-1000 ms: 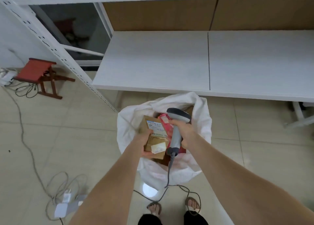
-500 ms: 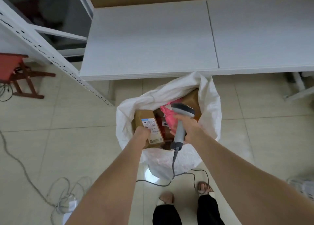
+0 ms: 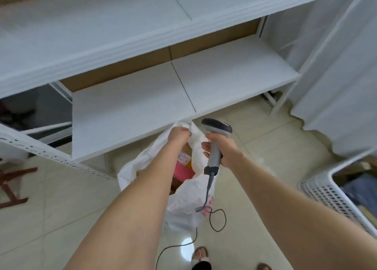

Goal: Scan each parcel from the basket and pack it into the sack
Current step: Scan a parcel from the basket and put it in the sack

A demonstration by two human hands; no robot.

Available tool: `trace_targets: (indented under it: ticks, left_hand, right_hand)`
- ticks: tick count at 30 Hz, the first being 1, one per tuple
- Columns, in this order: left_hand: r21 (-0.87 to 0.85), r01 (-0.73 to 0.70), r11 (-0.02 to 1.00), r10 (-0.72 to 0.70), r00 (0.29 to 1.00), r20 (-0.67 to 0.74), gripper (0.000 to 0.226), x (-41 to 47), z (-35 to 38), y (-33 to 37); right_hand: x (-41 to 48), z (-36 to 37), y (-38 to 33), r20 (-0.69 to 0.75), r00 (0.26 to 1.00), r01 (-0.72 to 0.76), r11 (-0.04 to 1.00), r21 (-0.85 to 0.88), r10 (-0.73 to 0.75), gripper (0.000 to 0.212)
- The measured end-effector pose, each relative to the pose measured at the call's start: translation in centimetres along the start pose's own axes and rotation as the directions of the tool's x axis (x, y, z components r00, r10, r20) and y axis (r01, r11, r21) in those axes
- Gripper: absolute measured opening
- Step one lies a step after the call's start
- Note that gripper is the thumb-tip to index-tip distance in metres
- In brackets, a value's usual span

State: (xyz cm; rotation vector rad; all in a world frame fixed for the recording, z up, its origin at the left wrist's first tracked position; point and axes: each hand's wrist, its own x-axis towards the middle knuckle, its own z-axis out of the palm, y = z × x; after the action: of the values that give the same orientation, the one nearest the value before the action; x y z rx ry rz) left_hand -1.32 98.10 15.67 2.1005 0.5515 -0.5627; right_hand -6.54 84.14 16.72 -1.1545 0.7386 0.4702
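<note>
The left hand point(image 3: 179, 135) is up at the mouth of the white sack point(image 3: 183, 200), its grip clenched on a bunched fold. The sack stands on the floor at the front edge of the lower shelf point(image 3: 132, 106). The right hand point(image 3: 222, 147) has its grip wrapped round the handle of the scanner point(image 3: 216, 126), and the cable point(image 3: 219, 218) trails down. Inside the sack, 1 pink parcel point(image 3: 182, 170) and 1 brown parcel point(image 3: 186, 148) peek out, mostly hidden behind the forearm. The basket point(image 3: 326, 192) is cut off at the right and its contents are blurred.

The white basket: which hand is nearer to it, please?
Right. The right hand holds the scanner left of the basket; the left hand grips the sack farther left.
</note>
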Motion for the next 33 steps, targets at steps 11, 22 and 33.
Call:
trace_targets:
  ticks: [11, 22, 33]
  left_hand:
    - [0.170, -0.362, 0.917, 0.348, 0.931, 0.108, 0.032, -15.8, 18.7, 18.0]
    - [0.228, -0.527, 0.819, 0.450, 0.836, 0.314, 0.034, -29.6, 43.7, 28.3]
    - [0.274, -0.531, 0.802, 0.368, 0.800, 0.474, 0.035, -26.7, 64.9, 33.0]
  right_hand:
    - [-12.2, -24.5, -7.4, -0.225, 0.963, 0.208, 0.938, 0.279, -0.146, 0.007]
    - [-20.1, -51.9, -7.2, -0.432, 0.901, 0.288, 0.798, 0.529, -0.039, 0.014]
    - [-13.9, -71.1, -8.0, -0.553, 0.828, 0.313, 0.747, 0.587, 0.088, 0.008]
